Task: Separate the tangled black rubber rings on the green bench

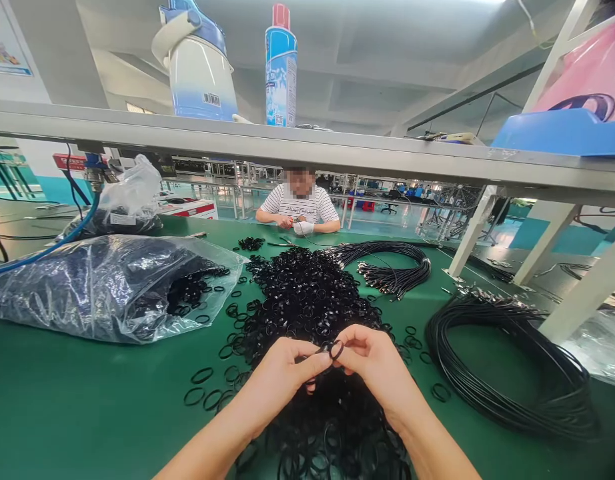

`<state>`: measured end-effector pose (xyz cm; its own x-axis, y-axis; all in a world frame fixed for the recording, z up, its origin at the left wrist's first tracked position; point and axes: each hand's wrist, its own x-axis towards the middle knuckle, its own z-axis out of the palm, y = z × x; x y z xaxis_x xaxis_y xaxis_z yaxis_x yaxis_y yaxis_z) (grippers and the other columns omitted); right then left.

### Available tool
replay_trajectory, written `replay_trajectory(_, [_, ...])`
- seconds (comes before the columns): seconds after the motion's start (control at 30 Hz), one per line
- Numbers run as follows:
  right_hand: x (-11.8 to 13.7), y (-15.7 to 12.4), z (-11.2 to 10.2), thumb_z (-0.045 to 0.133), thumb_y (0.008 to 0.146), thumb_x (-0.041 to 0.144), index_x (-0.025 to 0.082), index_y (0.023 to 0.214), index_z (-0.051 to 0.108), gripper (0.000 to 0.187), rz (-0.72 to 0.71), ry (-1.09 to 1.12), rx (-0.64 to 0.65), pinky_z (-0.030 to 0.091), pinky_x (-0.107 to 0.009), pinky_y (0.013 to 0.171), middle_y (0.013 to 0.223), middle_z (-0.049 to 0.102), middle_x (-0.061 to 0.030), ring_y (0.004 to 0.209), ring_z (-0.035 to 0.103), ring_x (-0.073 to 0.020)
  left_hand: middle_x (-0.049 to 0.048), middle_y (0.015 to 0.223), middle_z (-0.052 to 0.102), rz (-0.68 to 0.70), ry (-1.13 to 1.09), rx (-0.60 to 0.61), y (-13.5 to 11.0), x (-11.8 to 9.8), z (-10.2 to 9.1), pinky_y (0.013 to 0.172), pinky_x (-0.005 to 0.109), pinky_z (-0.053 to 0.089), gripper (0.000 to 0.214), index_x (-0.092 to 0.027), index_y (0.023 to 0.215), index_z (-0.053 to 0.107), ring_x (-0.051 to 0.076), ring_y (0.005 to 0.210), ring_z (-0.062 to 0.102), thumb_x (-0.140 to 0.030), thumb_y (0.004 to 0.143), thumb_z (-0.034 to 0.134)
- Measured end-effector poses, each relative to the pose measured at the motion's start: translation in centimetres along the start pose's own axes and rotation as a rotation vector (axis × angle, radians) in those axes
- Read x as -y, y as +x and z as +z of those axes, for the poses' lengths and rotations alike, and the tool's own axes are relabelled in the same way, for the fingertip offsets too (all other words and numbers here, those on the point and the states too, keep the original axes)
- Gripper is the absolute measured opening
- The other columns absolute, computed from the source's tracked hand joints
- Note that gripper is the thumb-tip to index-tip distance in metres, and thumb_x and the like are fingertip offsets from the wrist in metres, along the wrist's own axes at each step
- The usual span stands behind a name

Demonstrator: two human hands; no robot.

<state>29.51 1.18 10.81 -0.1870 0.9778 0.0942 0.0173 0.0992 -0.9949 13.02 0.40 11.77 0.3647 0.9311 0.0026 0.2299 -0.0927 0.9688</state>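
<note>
My left hand and my right hand meet above a large pile of black rings on the green table. Between the fingertips of my right hand is a thin black ring, pinched and standing on edge. My left thumb and forefinger are closed at the same spot, touching dark ring material; how many rings are there I cannot make out. More rings lie under both wrists, and loose rings are scattered left of the pile.
A clear plastic bag of black rings lies at left. Coiled black cables are at right, with another cable bundle behind. A shelf spans overhead, carrying a jug and a spray can. Opposite sits a person.
</note>
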Motion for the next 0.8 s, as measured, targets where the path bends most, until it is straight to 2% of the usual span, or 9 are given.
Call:
replay_trajectory(0.13, [-0.28, 0.08, -0.25, 0.075, 0.068, 0.034, 0.014, 0.072, 0.061, 0.025, 0.050, 0.139, 0.019, 0.041, -0.022, 0.055, 0.061, 0.062, -0.0003, 0.059, 0.057, -0.0123, -0.0023, 0.056, 0.053, 0.011, 0.061, -0.033, 0.15, -0.07, -0.23, 0.052, 0.023, 0.030, 0.035, -0.014, 0.070, 0.071, 0.011, 0.054, 0.043, -0.042, 0.082, 0.055])
replay_trajectory(0.3, [-0.31, 0.22, -0.58, 0.074, 0.069, 0.034, 0.013, 0.081, 0.064, 0.025, 0.034, 0.120, -0.037, 0.043, -0.022, 0.054, 0.062, 0.063, -0.0008, 0.058, 0.061, -0.0134, -0.0075, 0.055, 0.048, -0.020, 0.011, -0.196, 0.28, -0.06, -0.42, 0.055, 0.023, 0.038, 0.029, -0.019, 0.096, 0.065, 0.012, 0.052, 0.050, -0.038, 0.075, 0.065])
replay_trajectory(0.43, [-0.05, 0.16, -0.58, 0.071, 0.071, 0.033, 0.014, 0.082, 0.065, 0.023, 0.036, 0.059, -0.041, 0.044, -0.023, 0.056, 0.062, 0.064, -0.0009, 0.059, 0.062, -0.0144, -0.0052, 0.059, 0.053, 0.024, 0.077, -0.170, 0.22, -0.19, -0.47, 0.054, 0.022, 0.039, 0.019, -0.019, 0.083, 0.066, 0.012, 0.054, 0.051, -0.037, 0.077, 0.063])
replay_trajectory(0.57, [0.07, 0.05, -0.41, 0.069, 0.072, 0.030, 0.015, 0.082, 0.064, 0.018, 0.019, 0.009, -0.013, 0.044, -0.023, 0.056, 0.060, 0.064, -0.0006, 0.059, 0.062, -0.0142, -0.0011, 0.069, 0.061, 0.011, 0.091, -0.094, -0.01, -0.44, -0.28, 0.055, 0.022, 0.038, 0.022, -0.017, 0.075, 0.068, 0.011, 0.056, 0.050, -0.037, 0.079, 0.059])
replay_trajectory(0.67, [0.20, -0.03, -0.51, 0.066, 0.074, 0.030, 0.015, 0.083, 0.064, 0.018, 0.013, -0.041, -0.007, 0.045, -0.024, 0.057, 0.062, 0.065, -0.0009, 0.061, 0.063, -0.0149, -0.0032, 0.063, 0.055, -0.044, 0.012, -0.078, -0.19, -0.74, -0.19, 0.052, 0.021, 0.035, 0.022, -0.016, 0.068, 0.064, 0.010, 0.055, 0.045, -0.036, 0.079, 0.060])
replay_trajectory(0.8, [0.42, -0.16, -0.83, 0.062, 0.078, 0.031, 0.016, 0.082, 0.063, 0.015, -0.010, -0.125, -0.016, 0.046, -0.024, 0.059, 0.069, 0.065, -0.0013, 0.063, 0.065, -0.0153, -0.0060, 0.058, 0.046, -0.110, -0.111, -0.073, -0.24, -0.86, -0.15, 0.047, 0.018, 0.027, 0.021, -0.017, 0.069, 0.061, 0.008, 0.052, 0.037, -0.036, 0.078, 0.060])
